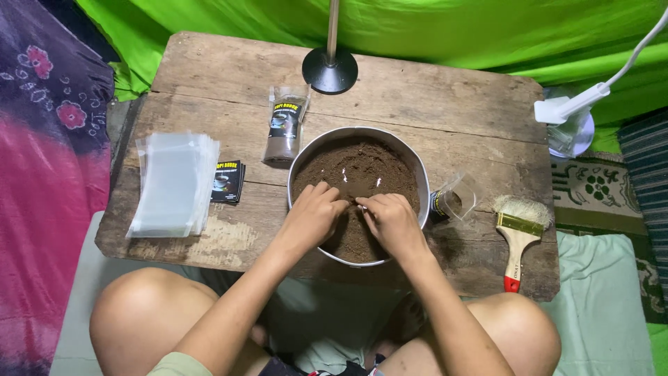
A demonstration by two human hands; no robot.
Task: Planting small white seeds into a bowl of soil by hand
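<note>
A round metal basin [415,167] full of brown powder [362,170] sits on a worn wooden board [417,97]. My left hand [312,214] and my right hand [391,219] meet over the near half of the powder, fingers curled together around something small and pale that I cannot make out. A filled clear sachet with a dark label [284,129] lies just left of the basin. At the basin's right rim lies another partly filled clear sachet [452,200].
A stack of empty clear bags [172,182] and small dark labels [227,181] lie at the left. A paintbrush with a red-tipped handle [518,240] lies at the right. A lamp base [330,69] stands at the back; green cloth hangs behind.
</note>
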